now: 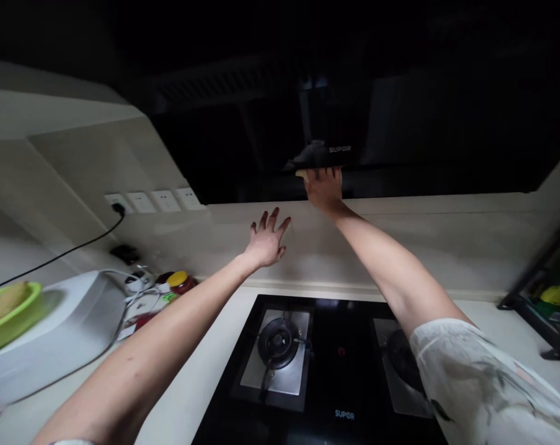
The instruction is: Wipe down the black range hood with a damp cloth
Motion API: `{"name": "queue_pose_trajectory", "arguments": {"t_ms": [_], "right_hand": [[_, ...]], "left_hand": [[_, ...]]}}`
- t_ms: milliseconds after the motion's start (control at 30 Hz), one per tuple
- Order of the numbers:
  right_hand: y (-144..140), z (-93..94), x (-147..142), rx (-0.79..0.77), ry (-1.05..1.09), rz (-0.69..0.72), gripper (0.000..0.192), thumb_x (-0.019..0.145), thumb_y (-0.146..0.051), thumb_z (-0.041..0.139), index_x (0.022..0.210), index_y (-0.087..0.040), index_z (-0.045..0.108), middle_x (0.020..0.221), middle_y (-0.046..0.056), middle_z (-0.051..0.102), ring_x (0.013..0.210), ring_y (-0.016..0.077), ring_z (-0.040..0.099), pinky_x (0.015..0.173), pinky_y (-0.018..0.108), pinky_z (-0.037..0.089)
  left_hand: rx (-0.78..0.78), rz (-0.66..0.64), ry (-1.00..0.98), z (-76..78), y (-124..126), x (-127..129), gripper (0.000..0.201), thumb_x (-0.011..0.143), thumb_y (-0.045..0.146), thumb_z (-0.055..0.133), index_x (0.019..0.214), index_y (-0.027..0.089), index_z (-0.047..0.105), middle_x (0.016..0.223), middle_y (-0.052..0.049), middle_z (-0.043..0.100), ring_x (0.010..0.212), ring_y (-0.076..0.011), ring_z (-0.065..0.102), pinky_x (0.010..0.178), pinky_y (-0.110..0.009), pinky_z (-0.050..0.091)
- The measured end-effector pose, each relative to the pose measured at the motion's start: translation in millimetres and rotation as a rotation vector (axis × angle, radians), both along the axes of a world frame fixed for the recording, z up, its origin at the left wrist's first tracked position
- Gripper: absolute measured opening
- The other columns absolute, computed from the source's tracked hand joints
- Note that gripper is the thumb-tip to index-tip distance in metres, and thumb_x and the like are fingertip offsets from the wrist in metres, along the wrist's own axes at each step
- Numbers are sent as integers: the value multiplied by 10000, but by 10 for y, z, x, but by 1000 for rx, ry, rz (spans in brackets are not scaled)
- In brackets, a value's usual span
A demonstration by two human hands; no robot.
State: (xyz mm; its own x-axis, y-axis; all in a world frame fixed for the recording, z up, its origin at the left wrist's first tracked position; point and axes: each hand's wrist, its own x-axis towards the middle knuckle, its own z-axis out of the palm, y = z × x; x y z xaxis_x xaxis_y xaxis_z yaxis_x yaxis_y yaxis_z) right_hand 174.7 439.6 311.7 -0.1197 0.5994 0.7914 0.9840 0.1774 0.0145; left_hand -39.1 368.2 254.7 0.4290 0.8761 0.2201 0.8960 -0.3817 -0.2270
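Note:
Overhead hangs a black range hood [261, 142] with a glossy front and a SUPOR mark. My right hand [325, 186] reaches up to its lower front part, fingers pressed against the dark surface. From under those fingers sticks out the edge of a pale yellow cloth [301, 175]; most of it is hidden by the hand. Lower and to the left, my left hand [267, 240] is spread with its fingers apart in front of the wall [317, 247], holding nothing. Whether it touches the wall I cannot tell.
Below is a black gas cooktop [340, 383] with two burners. A white appliance [76, 327] carrying a green basin [11, 315] stands left, near a yellow-lidded jar [182, 282]. A plugged cord [76, 247] runs from wall sockets [152, 201]. A dark rack [534, 309] stands right.

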Motion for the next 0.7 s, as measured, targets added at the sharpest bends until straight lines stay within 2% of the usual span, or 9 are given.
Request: {"name": "queue_pose_trajectory", "arguments": {"t_ms": [200, 367, 567, 700], "right_hand": [[240, 30, -672, -28, -91, 95, 485, 1112, -313, 349, 1516, -151, 562, 1454, 211, 577, 1398, 371, 465, 1193, 617, 302], [464, 95, -1406, -77, -151, 166, 477, 1107, -279, 323, 1490, -148, 574, 1387, 213, 622, 1332, 358, 528, 1156, 576, 346], [776, 234, -2273, -176, -203, 228, 483, 1121, -276, 304, 1545, -193, 522, 1328, 177, 663, 1239, 321, 600, 1098, 518, 407], [890, 268, -2618, -244, -198, 254, 480, 1116, -221, 258, 1460, -206, 591, 1328, 157, 668, 1244, 313, 601, 1094, 510, 419]], "left_hand": [[-19, 39, -17, -232, -136, -693, 800, 969, 312, 680, 1693, 220, 351, 1787, -199, 104, 1622, -458, 144, 1214, -697, 308], [-21, 66, -50, -344, -236, -1220, 716, 968, 307, 673, 1639, 197, 449, 1760, -223, 195, 1569, -446, 285, 1180, -687, 358], [-80, 108, -64, -477, -418, -1847, 652, 965, 286, 653, 1595, 200, 511, 1721, -236, 272, 1516, -441, 374, 1170, -704, 352], [-128, 142, -71, -556, -530, -2134, 612, 963, 299, 648, 1560, 197, 555, 1695, -244, 306, 1488, -444, 413, 1148, -691, 376]]}}
